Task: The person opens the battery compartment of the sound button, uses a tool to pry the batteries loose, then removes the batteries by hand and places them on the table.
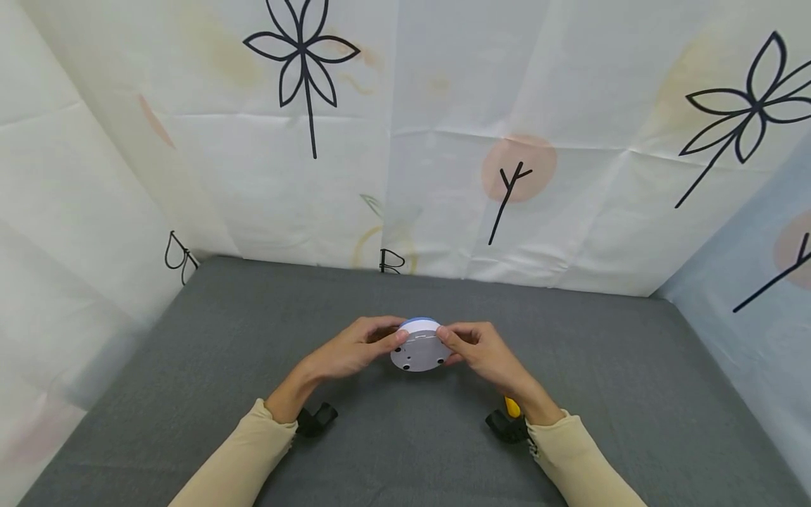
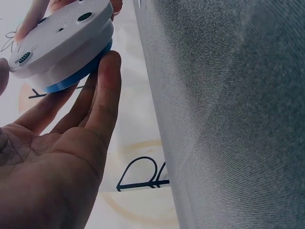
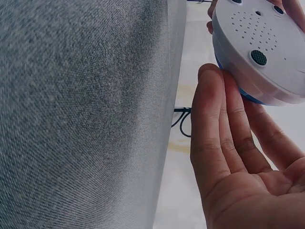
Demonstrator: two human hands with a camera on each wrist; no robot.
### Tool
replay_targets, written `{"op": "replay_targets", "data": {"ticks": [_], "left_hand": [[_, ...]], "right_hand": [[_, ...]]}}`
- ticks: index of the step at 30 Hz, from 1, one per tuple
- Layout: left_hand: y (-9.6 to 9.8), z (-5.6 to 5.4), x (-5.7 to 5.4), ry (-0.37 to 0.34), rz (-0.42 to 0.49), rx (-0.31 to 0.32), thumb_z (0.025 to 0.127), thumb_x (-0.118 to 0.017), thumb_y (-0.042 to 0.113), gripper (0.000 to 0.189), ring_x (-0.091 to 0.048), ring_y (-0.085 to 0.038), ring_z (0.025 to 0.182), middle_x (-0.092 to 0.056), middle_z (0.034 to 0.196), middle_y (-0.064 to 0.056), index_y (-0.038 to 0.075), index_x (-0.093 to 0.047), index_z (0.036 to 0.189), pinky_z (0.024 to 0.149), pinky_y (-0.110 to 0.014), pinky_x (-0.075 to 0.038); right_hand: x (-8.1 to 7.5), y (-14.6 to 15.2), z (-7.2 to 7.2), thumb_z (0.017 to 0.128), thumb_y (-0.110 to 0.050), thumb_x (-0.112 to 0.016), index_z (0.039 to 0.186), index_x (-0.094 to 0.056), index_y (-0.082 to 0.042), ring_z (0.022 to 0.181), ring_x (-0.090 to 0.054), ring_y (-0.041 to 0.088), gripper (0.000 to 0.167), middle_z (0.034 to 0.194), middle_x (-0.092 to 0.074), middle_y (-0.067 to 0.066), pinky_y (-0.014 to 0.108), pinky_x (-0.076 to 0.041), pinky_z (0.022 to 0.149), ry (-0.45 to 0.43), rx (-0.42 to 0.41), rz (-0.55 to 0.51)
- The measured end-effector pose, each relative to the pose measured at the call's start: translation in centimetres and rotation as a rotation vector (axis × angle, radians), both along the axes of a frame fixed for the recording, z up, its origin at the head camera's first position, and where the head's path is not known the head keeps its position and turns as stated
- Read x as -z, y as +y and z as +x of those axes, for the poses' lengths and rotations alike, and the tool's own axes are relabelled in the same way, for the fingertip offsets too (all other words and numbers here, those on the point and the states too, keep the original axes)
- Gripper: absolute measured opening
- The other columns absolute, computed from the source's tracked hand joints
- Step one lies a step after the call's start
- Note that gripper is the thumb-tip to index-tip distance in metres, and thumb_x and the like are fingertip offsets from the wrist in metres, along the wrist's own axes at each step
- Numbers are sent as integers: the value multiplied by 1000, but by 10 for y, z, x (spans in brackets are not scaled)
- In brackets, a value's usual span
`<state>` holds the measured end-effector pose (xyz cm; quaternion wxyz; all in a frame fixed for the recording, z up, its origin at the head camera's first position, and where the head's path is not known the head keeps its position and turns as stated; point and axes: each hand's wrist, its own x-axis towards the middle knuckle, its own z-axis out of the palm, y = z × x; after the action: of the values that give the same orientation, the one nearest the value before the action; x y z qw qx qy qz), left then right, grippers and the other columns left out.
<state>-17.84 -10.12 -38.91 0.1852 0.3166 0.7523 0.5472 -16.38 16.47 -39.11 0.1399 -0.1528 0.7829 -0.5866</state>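
Beige sleeves (image 1: 237,458) come in from the bottom of the head view, one on each side, so those are closest to the camera. Each wrist has a chunky black thing (image 1: 319,420) by it, and there's a bit of something yellow (image 1: 512,407) next to the right one, too little showing to say what it is.

Both hands are on the same item: a round white gadget (image 1: 418,352), held up off the table between them, roughly mid-frame. Left hand (image 1: 345,348) pinches one side, right hand (image 1: 484,352) pinches the other, so they're apart from each other with the gadget bridging the gap. Thumbs go on the flat face, fingers round behind at the edge.

That flat face is tilted toward the person. It's got dark round feet (image 3: 259,57) and a patch of tiny holes (image 3: 255,33), which show up way better from the right wrist. Over on the far side there's a blue rim (image 2: 78,78), with left-hand fingertips right up against it.

Table's covered in dark grey cloth (image 1: 633,380). Behind it hangs a pale curtain (image 1: 437,91) with black line-drawn flowers (image 1: 301,48) and a pinkish circle (image 1: 545,158) with a twig over it.
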Motion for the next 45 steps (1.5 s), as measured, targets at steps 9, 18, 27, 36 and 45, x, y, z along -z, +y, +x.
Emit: {"op": "replay_targets", "data": {"ticks": [9, 18, 27, 36, 45], "left_hand": [[0, 0, 1, 25, 8, -20, 108, -52, 33, 48, -61, -21, 113, -63, 131, -10, 2, -53, 145, 98, -41, -49], [0, 0, 2, 20, 25, -23, 106, -56, 28, 50, -58, -26, 121, -60, 135, -12, 1, -49, 148, 101, -44, -48], [0, 0, 4, -9, 113, 7, 100, -67, 17, 56, -52, -30, 133, -51, 145, -16, -2, -46, 148, 105, -34, -46], [4, 4, 2, 24, 75, -1, 95, -75, 17, 59, -53, -24, 132, -52, 142, -10, 4, -47, 145, 110, -41, -42], [10, 15, -8, 216, -75, -6, 87, -83, 31, 84, -57, -18, 124, -51, 146, 1, 20, -38, 157, 104, -44, -47]], "right_hand": [[1, 1, 0, 105, -30, -58, 128, -64, 6, 105, -66, 25, 42, 121, -67, 17, 41, -56, 90, 47, -4, 27], [0, 2, -1, 103, -30, -62, 136, -58, 4, 109, -65, 26, 47, 126, -64, 18, 43, -54, 94, 31, -33, 9], [0, 3, -2, 101, -31, -65, 142, -52, 3, 114, -63, 29, 54, 131, -60, 19, 40, -52, 99, 25, -45, 1], [0, 2, 1, 98, -29, -71, 139, -56, 3, 106, -65, 32, 54, 127, -62, 18, 39, -54, 93, 45, -41, -69], [-3, -1, 7, 94, -29, -75, 137, -58, 2, 104, -67, 29, 55, 121, -65, 15, 33, -56, 87, 50, -78, -27]]}}
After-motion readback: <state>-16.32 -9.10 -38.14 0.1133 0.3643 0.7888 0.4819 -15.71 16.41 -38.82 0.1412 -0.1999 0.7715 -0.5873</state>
